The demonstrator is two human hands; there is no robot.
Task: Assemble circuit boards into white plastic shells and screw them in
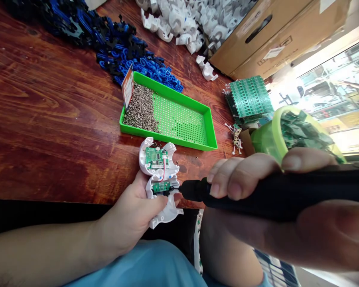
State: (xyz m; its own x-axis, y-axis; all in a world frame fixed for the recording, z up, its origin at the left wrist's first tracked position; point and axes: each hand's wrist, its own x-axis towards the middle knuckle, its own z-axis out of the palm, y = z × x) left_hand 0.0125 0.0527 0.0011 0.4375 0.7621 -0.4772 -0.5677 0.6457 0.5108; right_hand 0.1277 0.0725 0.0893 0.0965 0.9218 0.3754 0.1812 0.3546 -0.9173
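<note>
My left hand [142,203] grips a white plastic housing [166,213], its thumb pressed on the lower half. A small green circuit board [160,187] sits in that lower half. The upper half holds a larger green circuit board [156,158], and a thin red and white wire joins the two. My right hand [248,179] is wrapped round a black electric screwdriver [257,199], which lies nearly level. Its thin bit reaches the right side of the lower board; whether a screw is under the tip cannot be made out.
A green tray [208,127] of small screws [140,107] stands behind the housing. Beyond are blue and black plastic parts [137,56], white shells [182,24] and a cardboard box [275,36]. At right are stacked green boards [251,97] and a light green bucket [265,137].
</note>
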